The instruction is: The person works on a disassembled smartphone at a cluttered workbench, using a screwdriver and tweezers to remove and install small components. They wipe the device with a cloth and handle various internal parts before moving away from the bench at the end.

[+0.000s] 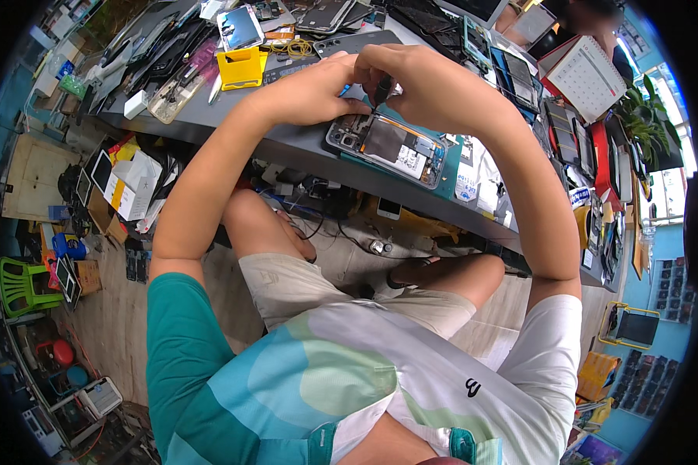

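Observation:
An opened smartphone (388, 151), its battery and inner parts exposed, lies on a teal mat (444, 183) at the desk's near edge. My right hand (423, 89) is closed round a dark screwdriver (380, 91), held steeply over the phone's upper left part. My left hand (314, 89) is curled beside it, its thumb at the phone's upper edge and its other fingertips partly hidden by my right hand; a small blue item shows between the fingers, too small to name.
The desk (178, 116) holds piled phones and parts, a yellow stand (240, 68) and a calendar (585, 77). Another person (589, 19) is at the back right. Boxes (128, 186) and a green chair (25, 285) stand at left, a plant (647, 124) at right.

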`<state>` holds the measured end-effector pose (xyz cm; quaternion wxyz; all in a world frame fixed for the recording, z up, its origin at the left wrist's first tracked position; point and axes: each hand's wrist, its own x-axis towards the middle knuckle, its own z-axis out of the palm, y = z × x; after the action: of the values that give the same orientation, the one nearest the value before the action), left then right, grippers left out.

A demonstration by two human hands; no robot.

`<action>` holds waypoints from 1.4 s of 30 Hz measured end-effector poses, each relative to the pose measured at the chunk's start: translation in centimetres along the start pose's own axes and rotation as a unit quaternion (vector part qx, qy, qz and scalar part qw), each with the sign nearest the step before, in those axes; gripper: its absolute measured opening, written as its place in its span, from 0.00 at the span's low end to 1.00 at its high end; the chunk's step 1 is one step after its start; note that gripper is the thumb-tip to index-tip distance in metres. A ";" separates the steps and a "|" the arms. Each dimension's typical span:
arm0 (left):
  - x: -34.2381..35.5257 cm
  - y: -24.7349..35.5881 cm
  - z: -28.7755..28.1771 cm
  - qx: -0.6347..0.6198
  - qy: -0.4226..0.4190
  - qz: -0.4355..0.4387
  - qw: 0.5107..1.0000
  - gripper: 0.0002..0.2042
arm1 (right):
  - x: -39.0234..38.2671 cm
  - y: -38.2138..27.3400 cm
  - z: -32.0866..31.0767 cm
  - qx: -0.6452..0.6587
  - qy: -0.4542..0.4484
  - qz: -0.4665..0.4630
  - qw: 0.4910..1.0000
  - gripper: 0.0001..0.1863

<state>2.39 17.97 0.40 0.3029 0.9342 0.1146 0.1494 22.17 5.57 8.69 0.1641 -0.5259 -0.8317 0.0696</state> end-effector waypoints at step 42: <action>0.6 0.6 0.2 0.185 0.074 0.150 0.969 0.07 | -23.0 1.3 7.3 0.363 0.469 0.258 0.763 0.14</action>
<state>3.13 17.55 0.74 0.0900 0.9669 0.0212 0.2379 29.84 -14.11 -3.12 0.6879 -0.5890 -0.3964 0.1511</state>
